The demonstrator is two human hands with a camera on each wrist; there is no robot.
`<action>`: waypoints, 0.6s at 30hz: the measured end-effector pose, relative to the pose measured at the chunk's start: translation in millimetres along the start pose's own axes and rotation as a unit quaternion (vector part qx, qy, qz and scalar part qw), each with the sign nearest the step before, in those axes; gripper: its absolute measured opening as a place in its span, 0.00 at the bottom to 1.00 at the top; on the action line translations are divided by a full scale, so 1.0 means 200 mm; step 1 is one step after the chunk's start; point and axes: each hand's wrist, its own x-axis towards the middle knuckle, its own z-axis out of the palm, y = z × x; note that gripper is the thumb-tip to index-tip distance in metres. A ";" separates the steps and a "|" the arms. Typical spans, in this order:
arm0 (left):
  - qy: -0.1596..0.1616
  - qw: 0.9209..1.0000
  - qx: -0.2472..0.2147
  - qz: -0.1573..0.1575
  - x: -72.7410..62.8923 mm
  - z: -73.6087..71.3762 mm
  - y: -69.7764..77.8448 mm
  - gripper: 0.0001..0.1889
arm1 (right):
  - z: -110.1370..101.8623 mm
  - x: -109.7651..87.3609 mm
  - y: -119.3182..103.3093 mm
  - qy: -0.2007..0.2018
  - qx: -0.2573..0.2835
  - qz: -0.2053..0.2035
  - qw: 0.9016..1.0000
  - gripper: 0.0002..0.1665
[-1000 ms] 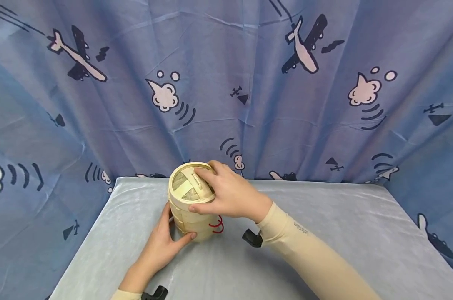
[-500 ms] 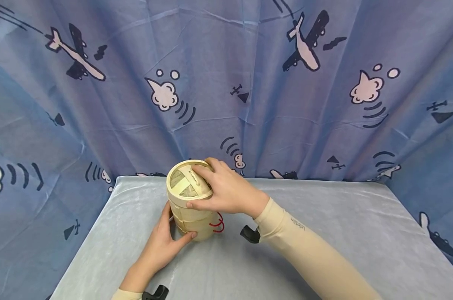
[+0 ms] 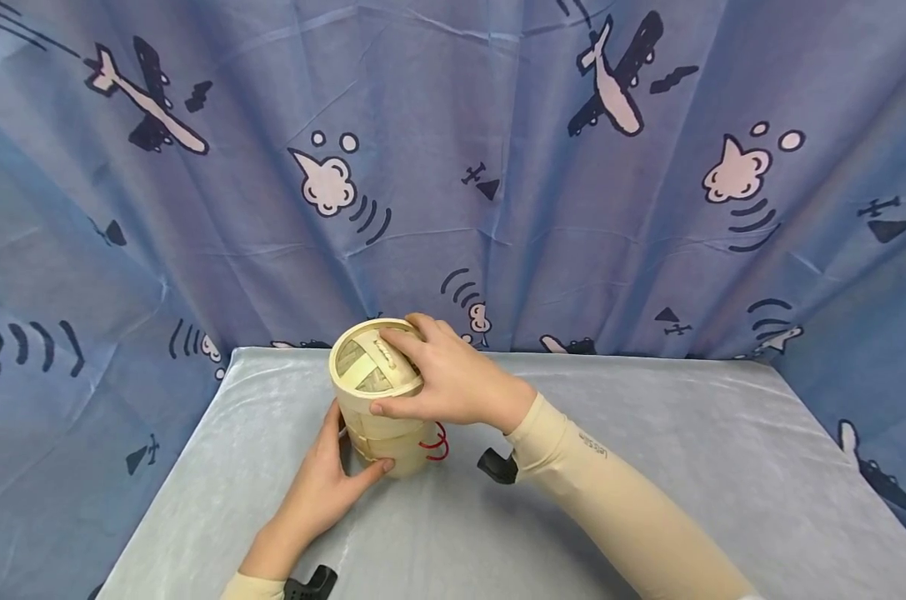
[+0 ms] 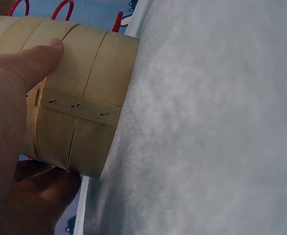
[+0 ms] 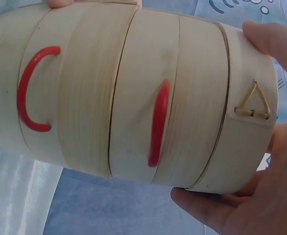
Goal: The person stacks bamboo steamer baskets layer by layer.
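A stack of small bamboo steamer baskets (image 3: 388, 437) stands upright on the table, topped by a woven lid (image 3: 364, 360) with a strap handle. My left hand (image 3: 321, 483) grips the lower stack from the left, thumb in front; the left wrist view shows its thumb against the slatted wall (image 4: 99, 68). From the right, my right hand (image 3: 453, 375) spans the lid's rim, thumb in front and fingers over the top. Red loop handles (image 5: 159, 125) stick out from the baskets' side in the right wrist view. Inside the baskets is hidden.
Pale grey cloth (image 3: 648, 467) covers the table. Behind and at both sides hangs a blue curtain (image 3: 422, 167) printed with airplanes and clouds. A black mount (image 3: 498, 465) sits at the right wrist, another black mount (image 3: 313, 583) at the left.
The right hand and the lid have shifted slightly left together, with the top of the stack. The left hand stays in place on the lower stack. The head view has tilted a little.
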 end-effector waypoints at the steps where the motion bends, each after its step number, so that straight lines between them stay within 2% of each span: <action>1: 0.000 1.000 -0.002 0.001 0.00 0.00 0.00 0.63 | 0.00 0.00 0.00 0.001 0.001 -0.001 1.000 0.56; 7: -0.005 1.000 -0.027 0.006 0.01 0.01 0.00 0.66 | 0.00 -0.01 0.02 0.005 0.003 -0.008 1.000 0.57; 10: -0.012 0.999 -0.036 -0.011 0.00 -0.02 -0.01 0.69 | 0.00 -0.01 0.02 0.001 0.007 -0.008 1.000 0.60; 13: -0.017 0.998 -0.042 -0.043 -0.01 -0.09 0.00 0.70 | -0.01 0.00 0.02 -0.006 0.003 0.002 1.000 0.62; 15: -0.014 0.997 -0.044 -0.058 0.00 -0.17 0.03 0.67 | -0.04 0.00 0.02 -0.013 -0.002 0.017 1.000 0.63; 18: -0.001 0.998 -0.030 -0.054 0.03 -0.30 0.12 0.59 | -0.10 -0.02 0.05 -0.026 -0.028 0.035 0.999 0.61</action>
